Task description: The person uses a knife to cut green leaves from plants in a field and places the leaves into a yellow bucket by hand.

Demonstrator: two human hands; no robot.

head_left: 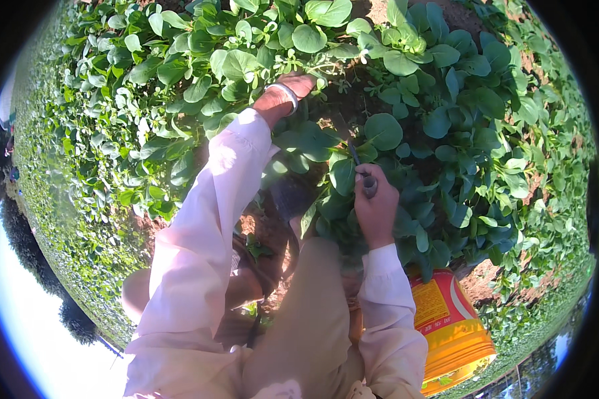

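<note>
My left hand (pixel 295 86), with a white bracelet (pixel 285 96) at the wrist, reaches in among low green leaves. Its fingers dip into a leafy plant with thin pale stems (pixel 326 69), and the foliage hides whether they grip it. My right hand (pixel 376 203) is closed round the dark handle of a small hand tool (pixel 354 155). The tool's narrow metal shaft points away from me, and its far end lies low by the shaded soil (pixel 356 100) between the plants. A broad round leaf (pixel 383 132) stands just right of the shaft.
Dense leafy greens (pixel 439 100) spread on all sides. An orange-yellow plastic container (pixel 456 339) with a red label rests by my right forearm. My bent knee (pixel 313 279) is between my arms, with brown soil (pixel 276 243) beside it. Dark trees (pixel 26 233) line the left edge.
</note>
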